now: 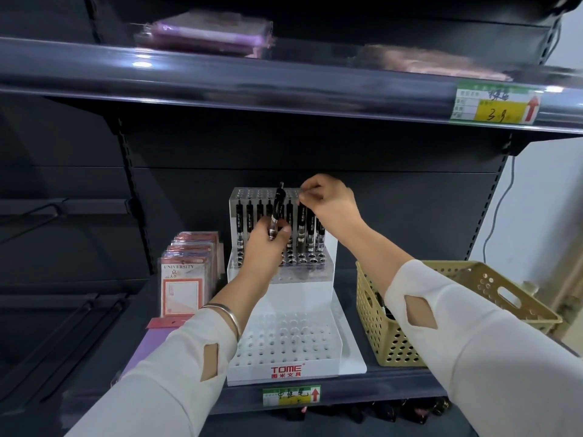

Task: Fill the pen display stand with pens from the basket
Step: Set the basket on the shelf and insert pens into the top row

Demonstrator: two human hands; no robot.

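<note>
On the lower shelf (394, 386), the pen display stand (284, 370) sits between a stack of card packs (186, 279) on its left and the basket (372, 313) on its right. The left hand (265, 247) has its grip closed round the lower end of one black pen (277, 212). The barrel tilts upward in front of the row of pens (249, 216) standing in the top tier. The right hand (331, 203) pinches the upper end of a second pen (302, 228) toward the right of that row.

Hazards:
1. The tilted black pen crosses close to the standing row. A sideways sweep of the left hand would likely knock neighbouring pens askew.
2. The holes are closely spaced. A pen entered off-vertical may bind or drop into the wrong hole.
3. The stand looks like light plastic (a judgement only). A hard downward push at the rear tier could shift it toward the shelf's front edge, which lies just beside its base.

Clearance: the upper shelf (252, 86) overhangs well above the pen tops. The lower tiers stand unfilled. The right forearm crosses over the basket's left end, hiding most of its contents, so a reach back for more pens must clear that rim.
</note>
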